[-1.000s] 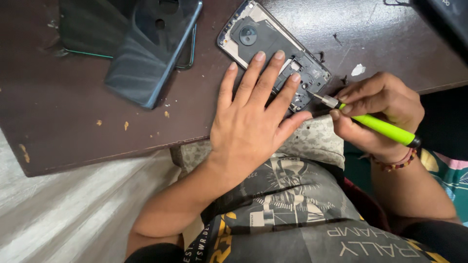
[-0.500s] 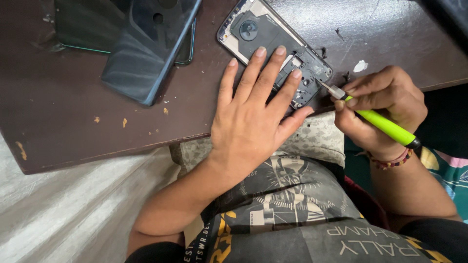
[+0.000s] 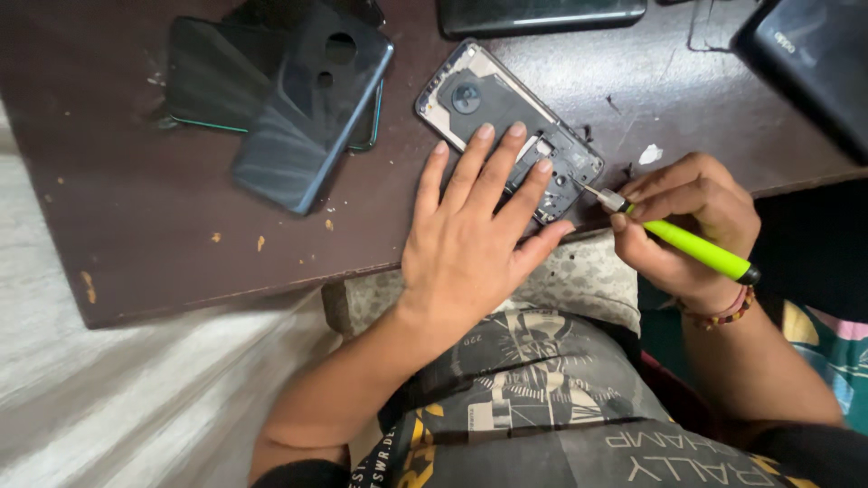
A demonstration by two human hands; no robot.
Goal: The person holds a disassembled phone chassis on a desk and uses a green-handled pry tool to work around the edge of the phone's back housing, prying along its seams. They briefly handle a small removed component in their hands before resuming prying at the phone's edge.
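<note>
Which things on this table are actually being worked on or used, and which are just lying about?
In use:
- opened phone, pressed flat by the left hand
- green-handled screwdriver, gripped in the right hand, tip at the phone's lower corner

Lying about:
- dark back cover with round holes, resting on another dark phone
- phone at the top edge
- black device, top right
- white scrap

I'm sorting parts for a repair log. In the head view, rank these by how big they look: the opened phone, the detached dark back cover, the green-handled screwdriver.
1. Detached dark back cover.
2. Opened phone, partly hidden under the left hand, so this ranking against the cover is unsure.
3. Green-handled screwdriver, held in the right hand.
</note>
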